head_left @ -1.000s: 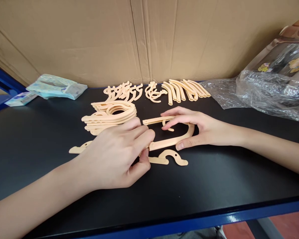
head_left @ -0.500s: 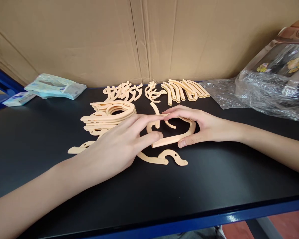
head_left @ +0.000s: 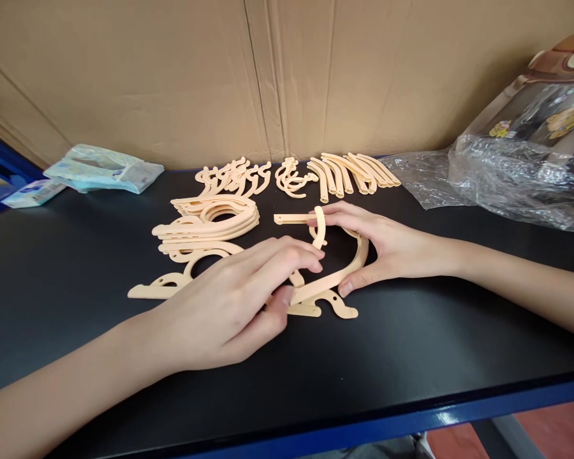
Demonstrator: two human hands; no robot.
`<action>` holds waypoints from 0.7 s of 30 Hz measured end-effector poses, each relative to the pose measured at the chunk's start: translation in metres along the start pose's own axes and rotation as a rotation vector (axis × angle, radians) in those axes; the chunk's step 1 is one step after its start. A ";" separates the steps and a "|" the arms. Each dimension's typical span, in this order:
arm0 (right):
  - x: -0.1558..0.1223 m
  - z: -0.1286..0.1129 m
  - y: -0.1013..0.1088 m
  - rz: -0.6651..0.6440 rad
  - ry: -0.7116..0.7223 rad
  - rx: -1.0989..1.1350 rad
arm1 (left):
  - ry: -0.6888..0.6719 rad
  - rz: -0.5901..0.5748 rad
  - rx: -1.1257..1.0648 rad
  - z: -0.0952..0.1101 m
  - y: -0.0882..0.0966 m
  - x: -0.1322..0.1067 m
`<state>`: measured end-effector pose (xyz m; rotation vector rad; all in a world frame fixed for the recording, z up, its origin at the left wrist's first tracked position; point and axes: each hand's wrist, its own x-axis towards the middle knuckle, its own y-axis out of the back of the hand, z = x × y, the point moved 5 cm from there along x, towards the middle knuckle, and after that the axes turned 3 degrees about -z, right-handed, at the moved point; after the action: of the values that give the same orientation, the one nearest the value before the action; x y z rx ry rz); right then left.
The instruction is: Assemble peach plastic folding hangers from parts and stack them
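Note:
Both hands work on one peach plastic curved piece at the middle of the black table. My right hand pinches its bend, with a small hook part standing up at its fingertips. My left hand grips the piece's near end, fingers curled over it. Under the hands lies a flat base piece with holes, whose other end shows at the left. A stack of finished curved pieces sits just behind my left hand.
Rows of loose peach parts lie at the back: hooks, small hooks and curved bars. Tissue packs rest at the back left. Crumpled clear plastic and a box fill the right. A cardboard wall stands behind.
My left hand drew back from the far arm to the near end of the piece and closed on it. The small hook part now stands upright at my right fingertips.

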<state>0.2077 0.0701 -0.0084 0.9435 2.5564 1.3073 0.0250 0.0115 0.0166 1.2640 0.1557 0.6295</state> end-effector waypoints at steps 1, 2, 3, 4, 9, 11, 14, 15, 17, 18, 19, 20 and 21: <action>0.000 -0.001 0.000 0.000 0.005 0.000 | 0.001 0.003 0.000 0.000 0.000 0.000; 0.000 -0.001 0.000 0.001 0.007 0.000 | -0.001 0.006 0.008 -0.001 -0.001 0.001; 0.000 -0.001 0.000 0.003 0.005 0.002 | -0.005 0.008 0.019 -0.001 -0.002 0.001; 0.000 -0.001 0.001 0.005 0.001 0.005 | -0.009 0.009 0.030 -0.001 -0.002 0.001; 0.001 -0.003 0.002 0.026 -0.039 0.060 | -0.011 0.050 0.053 0.000 -0.002 0.001; 0.001 -0.002 0.002 0.028 -0.074 0.112 | 0.002 0.060 0.061 0.000 -0.001 0.001; -0.001 0.003 0.001 0.042 -0.151 0.155 | 0.015 0.068 0.073 0.000 0.000 0.001; -0.002 0.005 0.000 0.051 -0.168 0.146 | 0.013 0.069 0.076 0.000 0.000 0.001; -0.003 0.007 0.000 0.062 -0.169 0.122 | 0.005 0.070 0.079 0.001 0.001 0.002; -0.004 0.007 0.000 0.062 -0.165 0.119 | 0.002 0.070 0.081 0.001 0.001 0.002; -0.005 0.008 -0.001 0.061 -0.161 0.122 | -0.003 0.068 0.081 0.002 0.001 0.002; -0.005 0.008 -0.001 0.058 -0.159 0.128 | -0.009 0.066 0.079 0.002 0.001 0.002; -0.005 0.008 -0.001 0.054 -0.157 0.126 | -0.015 0.064 0.074 0.003 0.001 0.002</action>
<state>0.2144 0.0724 -0.0149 1.0982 2.5328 1.0492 0.0275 0.0101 0.0185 1.3488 0.1279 0.6744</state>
